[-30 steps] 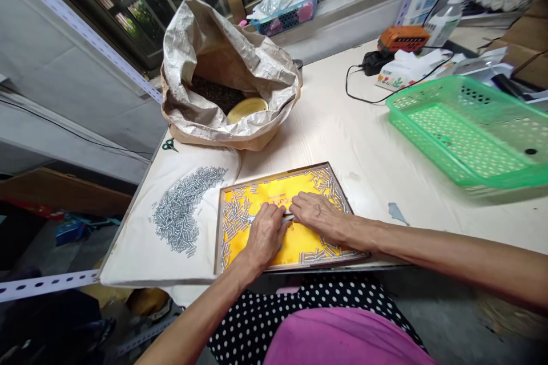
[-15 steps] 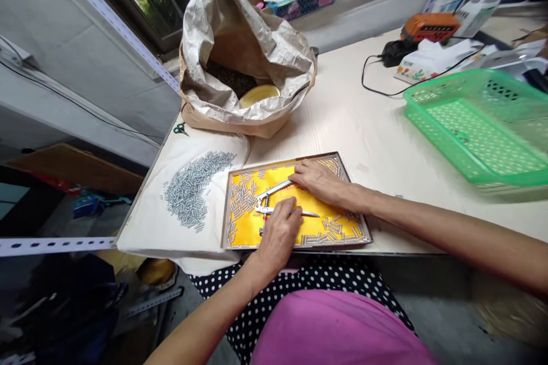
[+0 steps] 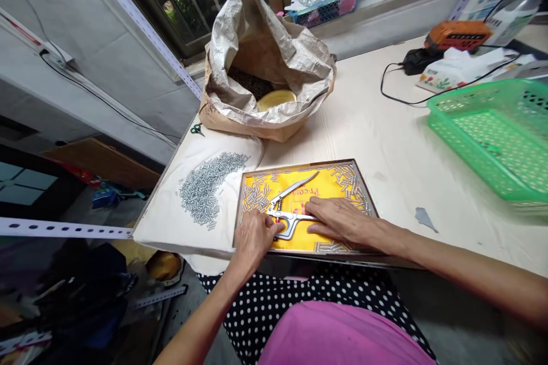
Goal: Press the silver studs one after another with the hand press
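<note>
- While both bare hands meet over the tray (image 3: 365, 187) at the lower middle of the frame, a spring-loaded hand tool (image 3: 293, 228) lies between them, over the yellow lining (image 3: 326, 181).
- The right hand (image 3: 342, 219) is curled about the tool's lower handle (image 3: 306, 217), which runs in between fingers and thumb; the upper handle (image 3: 295, 186) stands spread away, untouched.
- The left hand (image 3: 252, 235) bends at the looped end of the tool, thumb against it — whether the fingertips pinch a pin there, I cannot tell, as the hand hides them.
- Work looks partway, by my judgement: pins in the lower row (image 3: 331, 247) lie side by side along the near rim, and others line the far rim.
- Much looks unordered: the left cluster (image 3: 256, 191) and the upper-right cluster (image 3: 349, 179) lie jumbled, and a large loose heap of metal pins (image 3: 205, 191) sits outside the tray, on white cloth (image 3: 169, 219) left of it.
- Farther off — green-handled scissors (image 3: 197, 129) at the cloth's upper edge, an open woven sack (image 3: 265, 128) at upper middle with a yellow dish (image 3: 276, 98) inside, and a green perforated basket (image 3: 479, 174) at right.
</note>
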A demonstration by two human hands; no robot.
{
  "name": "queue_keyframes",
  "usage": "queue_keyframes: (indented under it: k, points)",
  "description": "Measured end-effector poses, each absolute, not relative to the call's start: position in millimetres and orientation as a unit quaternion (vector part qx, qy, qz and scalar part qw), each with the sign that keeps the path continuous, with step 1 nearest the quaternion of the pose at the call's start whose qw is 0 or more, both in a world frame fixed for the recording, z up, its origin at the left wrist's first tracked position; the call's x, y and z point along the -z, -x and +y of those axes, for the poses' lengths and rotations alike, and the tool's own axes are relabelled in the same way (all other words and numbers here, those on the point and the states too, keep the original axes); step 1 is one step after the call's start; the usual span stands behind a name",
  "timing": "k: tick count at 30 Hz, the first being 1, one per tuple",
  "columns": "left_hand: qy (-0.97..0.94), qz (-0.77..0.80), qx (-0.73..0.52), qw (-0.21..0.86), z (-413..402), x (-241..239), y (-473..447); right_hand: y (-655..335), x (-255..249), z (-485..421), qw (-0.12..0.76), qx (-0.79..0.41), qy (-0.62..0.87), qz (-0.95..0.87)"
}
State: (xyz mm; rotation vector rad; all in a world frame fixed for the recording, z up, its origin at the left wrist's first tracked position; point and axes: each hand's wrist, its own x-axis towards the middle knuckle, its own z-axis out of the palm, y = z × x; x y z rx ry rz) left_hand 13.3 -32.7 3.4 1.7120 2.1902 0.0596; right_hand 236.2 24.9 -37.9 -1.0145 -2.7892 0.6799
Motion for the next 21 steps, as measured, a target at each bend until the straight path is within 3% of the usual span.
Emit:
queue_keyframes:
  k: [4,8,12,15,18,21]
  points:
    - [-0.578,0.756,0.008,0.308,-17.2,0.4,-8.5,-227.7,37.2,21.7,0.023,-0.238,0.350,-0.906]
    - [-0.586,0.744,-0.045,0.317,-15.1,0.4,1.7,-233.7,39.0,22.4,0.061,-0.255,0.346,-0.901]
    - [-0.568,0.783,-0.105,0.231,-12.9,-7.4,13.3,-242.5,49.1,21.8,0.096,-0.253,0.335,-0.903]
    - [-0.574,0.806,-0.104,0.104,-5.1,-14.5,37.1,-243.7,52.8,20.7,0.105,-0.262,0.333,-0.900]
    - [-0.568,0.821,-0.061,-0.009,7.0,-15.5,76.6,-242.5,52.3,19.7,0.101,-0.259,0.348,-0.895]
    - [-0.589,0.807,0.024,-0.037,18.7,-4.5,112.1,-242.3,53.0,19.2,0.101,-0.255,0.351,-0.895]
